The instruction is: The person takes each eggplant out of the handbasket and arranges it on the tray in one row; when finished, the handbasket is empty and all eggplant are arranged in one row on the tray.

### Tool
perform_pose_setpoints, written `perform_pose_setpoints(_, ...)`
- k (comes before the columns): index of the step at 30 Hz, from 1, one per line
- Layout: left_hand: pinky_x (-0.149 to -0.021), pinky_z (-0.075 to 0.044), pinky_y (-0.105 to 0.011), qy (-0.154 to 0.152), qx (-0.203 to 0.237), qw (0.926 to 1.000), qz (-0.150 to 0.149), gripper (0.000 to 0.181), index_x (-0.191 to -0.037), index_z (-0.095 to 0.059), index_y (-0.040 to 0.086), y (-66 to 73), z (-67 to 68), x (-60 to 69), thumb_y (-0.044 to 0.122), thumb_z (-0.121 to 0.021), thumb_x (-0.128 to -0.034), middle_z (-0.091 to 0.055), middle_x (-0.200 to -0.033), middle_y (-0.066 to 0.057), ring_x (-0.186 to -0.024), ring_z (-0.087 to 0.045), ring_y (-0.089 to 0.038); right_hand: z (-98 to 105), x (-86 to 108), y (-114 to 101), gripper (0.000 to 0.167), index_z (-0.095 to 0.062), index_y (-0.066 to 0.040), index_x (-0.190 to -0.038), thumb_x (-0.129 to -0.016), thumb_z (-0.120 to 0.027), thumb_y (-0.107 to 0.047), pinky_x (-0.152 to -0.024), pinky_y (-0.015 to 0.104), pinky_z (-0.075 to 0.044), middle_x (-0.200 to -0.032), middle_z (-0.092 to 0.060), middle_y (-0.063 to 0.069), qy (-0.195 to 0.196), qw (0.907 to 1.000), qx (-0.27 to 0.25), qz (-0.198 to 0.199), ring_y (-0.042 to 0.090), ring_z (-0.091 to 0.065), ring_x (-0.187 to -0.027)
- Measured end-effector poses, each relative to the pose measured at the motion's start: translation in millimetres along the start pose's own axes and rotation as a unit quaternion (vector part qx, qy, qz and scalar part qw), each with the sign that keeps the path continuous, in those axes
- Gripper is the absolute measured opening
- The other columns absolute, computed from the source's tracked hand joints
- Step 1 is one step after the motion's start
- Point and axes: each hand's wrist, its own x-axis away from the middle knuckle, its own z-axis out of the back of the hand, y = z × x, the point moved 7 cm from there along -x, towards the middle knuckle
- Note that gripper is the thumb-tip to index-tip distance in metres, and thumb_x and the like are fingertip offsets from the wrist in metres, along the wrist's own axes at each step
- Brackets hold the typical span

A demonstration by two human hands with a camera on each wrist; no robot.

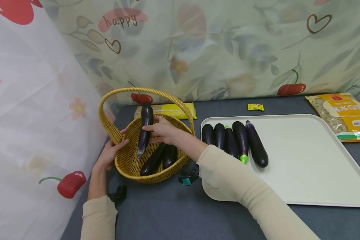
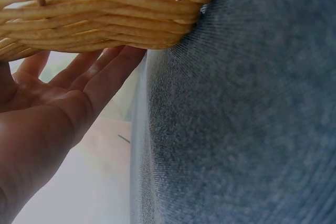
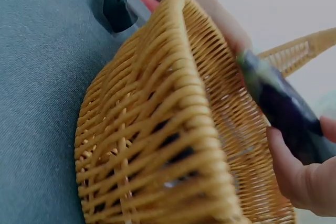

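Note:
My right hand pinches a dark purple eggplant between thumb and fingers, over the wicker basket. That eggplant stands steeply tilted, its stem end pointing down into the basket. Two more eggplants lie inside. At the basket's left side, by the foot of the handle, my left hand holds the rim, thumb on top and fingers along the outside. From the left wrist view, the left fingers reach against the basket's woven wall.
A white tray lies to the right, with several eggplants at its left end. Behind the basket is a yellow packet. A small yellow sachet and a yellow bag lie farther right. Patterned cloth hangs behind.

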Motion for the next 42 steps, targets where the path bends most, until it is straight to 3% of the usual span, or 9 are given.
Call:
perform_pose_setpoints(14,-0.086,-0.047,-0.025,-0.001,0.002,1.0,0.0,0.06,-0.152,-0.027,0.014,1.0,-1.1,1.1,0.021,-0.055,-0.0987,-0.026,-0.153,-0.013,-0.128,-0.04,-0.027,7.2,62.5,-8.7,0.069,-0.02,-0.014,-0.15,-0.094,-0.061,-0.01,-0.08,0.045,-0.052,-0.122,-0.055,0.017,-0.121,0.9898,0.075,-0.007,0.031,-0.058,-0.11)
perform_pose_setpoints(24,-0.086,-0.047,-0.025,0.001,-0.008,1.0,-0.001,0.06,-0.152,-0.027,0.013,1.6,-2.2,2.3,0.021,-0.054,-0.0991,-0.027,-0.152,-0.015,-0.129,-0.038,-0.029,35.9,112.9,2.1,0.069,-0.018,-0.011,-0.15,-0.095,-0.059,-0.009,-0.084,0.048,-0.049,-0.127,-0.049,0.021,-0.203,0.9711,0.124,-0.012,0.031,-0.056,-0.109)
perform_pose_setpoints(35,-0.086,-0.047,-0.024,0.004,-0.005,1.0,-0.002,0.06,-0.151,-0.029,0.014,-0.4,-1.6,1.5,0.021,-0.055,-0.0986,-0.026,-0.152,-0.014,-0.127,-0.04,-0.026,86.8,153.8,18.9,0.076,-0.019,-0.005,-0.149,-0.09,-0.067,-0.013,-0.081,0.048,-0.051,-0.12,-0.052,0.019,-0.218,0.9598,0.177,-0.014,0.028,-0.057,-0.105)
perform_pose_setpoints(42,-0.085,-0.048,-0.024,0.005,-0.01,0.9999,0.0,0.06,-0.152,-0.027,0.014,0.2,-2.1,2.2,0.021,-0.055,-0.0987,-0.024,-0.153,-0.014,-0.128,-0.04,-0.027,129.0,174.1,29.0,0.079,-0.016,-0.001,-0.149,-0.09,-0.068,-0.014,-0.08,0.047,-0.051,-0.134,-0.043,0.021,-0.217,0.9573,0.19,-0.018,0.029,-0.057,-0.105)
